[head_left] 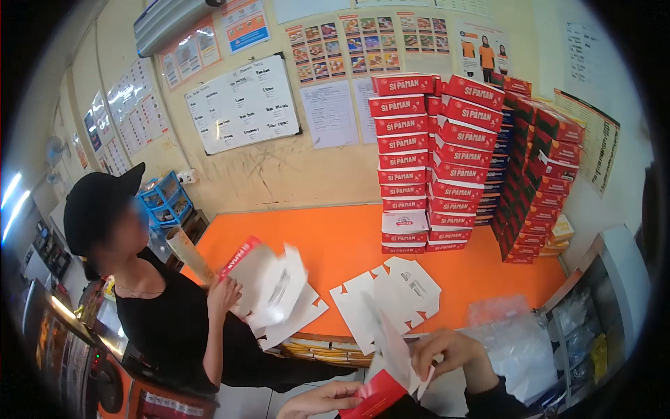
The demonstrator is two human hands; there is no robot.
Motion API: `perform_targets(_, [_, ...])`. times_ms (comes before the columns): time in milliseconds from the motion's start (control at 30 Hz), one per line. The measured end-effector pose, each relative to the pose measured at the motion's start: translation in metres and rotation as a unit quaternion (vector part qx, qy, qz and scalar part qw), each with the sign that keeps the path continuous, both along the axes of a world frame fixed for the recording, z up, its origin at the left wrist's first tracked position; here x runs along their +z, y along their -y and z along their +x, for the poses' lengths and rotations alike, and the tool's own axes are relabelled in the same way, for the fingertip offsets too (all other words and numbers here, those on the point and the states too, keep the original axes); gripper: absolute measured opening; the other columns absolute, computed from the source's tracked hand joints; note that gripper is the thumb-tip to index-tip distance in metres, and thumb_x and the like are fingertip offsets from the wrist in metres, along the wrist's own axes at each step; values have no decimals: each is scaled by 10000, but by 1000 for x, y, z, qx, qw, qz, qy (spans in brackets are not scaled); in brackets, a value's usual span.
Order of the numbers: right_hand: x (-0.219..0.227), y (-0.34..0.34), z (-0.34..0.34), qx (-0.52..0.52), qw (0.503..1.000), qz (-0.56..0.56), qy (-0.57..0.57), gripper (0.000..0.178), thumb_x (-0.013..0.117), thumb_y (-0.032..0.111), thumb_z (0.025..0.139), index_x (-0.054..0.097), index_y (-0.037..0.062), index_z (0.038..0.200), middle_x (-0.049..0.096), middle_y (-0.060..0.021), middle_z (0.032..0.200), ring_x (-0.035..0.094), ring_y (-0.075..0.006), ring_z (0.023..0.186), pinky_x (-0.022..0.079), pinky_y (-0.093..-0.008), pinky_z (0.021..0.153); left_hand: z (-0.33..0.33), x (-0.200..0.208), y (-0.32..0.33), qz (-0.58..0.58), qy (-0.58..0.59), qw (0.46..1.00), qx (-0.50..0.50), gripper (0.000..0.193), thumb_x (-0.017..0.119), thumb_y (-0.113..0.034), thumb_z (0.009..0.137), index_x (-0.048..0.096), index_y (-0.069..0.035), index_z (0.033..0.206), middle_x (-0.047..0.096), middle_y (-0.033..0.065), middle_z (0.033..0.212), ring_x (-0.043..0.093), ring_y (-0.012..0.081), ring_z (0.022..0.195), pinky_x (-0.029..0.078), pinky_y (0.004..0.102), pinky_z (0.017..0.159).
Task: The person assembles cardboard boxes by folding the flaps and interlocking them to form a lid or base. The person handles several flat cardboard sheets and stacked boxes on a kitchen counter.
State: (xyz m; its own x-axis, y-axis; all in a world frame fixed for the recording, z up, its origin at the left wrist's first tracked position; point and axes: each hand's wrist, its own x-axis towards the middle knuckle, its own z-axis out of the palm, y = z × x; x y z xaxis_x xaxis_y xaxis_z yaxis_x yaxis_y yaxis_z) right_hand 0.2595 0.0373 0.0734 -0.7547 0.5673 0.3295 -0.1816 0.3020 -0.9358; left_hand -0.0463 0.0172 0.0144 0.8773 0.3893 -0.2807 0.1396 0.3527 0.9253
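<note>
Left hand (324, 400): closed on the red-and-white carton (382, 395), fingers over the left edge of its red panel. Right hand (453, 351): fingers bent down on a white flap at the carton's right side, looks like a pinch, but fingertips are partly hidden by the flap, so exact contact is hard to call.

Carton sits between the two hands, low in the view, partly folded, red panel nearest the wearer, a white panel standing up away from the grip and overlapping the flat white blank (412, 288) behind it. Blank lies on the orange table (307, 223), clear of both hands.

Co-worker (167, 307) at left, black cap and top, holds another partly folded carton (283, 288). Red box stacks (401, 164) at the table's far right; clear plastic bags (520, 353) just beyond the right hand.
</note>
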Motion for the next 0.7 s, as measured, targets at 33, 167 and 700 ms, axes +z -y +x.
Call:
perform_targets(33, [15,-7,-9,-57,991,104,57,129,725,82,730,652,63,835,613,-48,769,589,-169,705,449,-274,592,6,14,-5,4,9,1000,24,326,521,-94,911,473,-3,1221,570,20,1079,518,85,966,424,245,835])
perform_targets(167, [26,-6,-55,-151,896,371,191,200,646,74,744,651,116,940,567,-55,810,576,-194,715,465,-311,602,19,24,-12,84,-10,983,162,231,542,-21,892,544,-8,1123,571,-29,937,517,21,842,431,187,732])
perform_targets(700, [92,44,-53,-309,775,545,-79,181,678,196,707,689,205,887,596,13,797,522,-144,601,382,-276,476,70,31,-21,4,281,801,529,363,467,-116,936,367,-81,1283,525,80,1161,591,169,996,557,340,772])
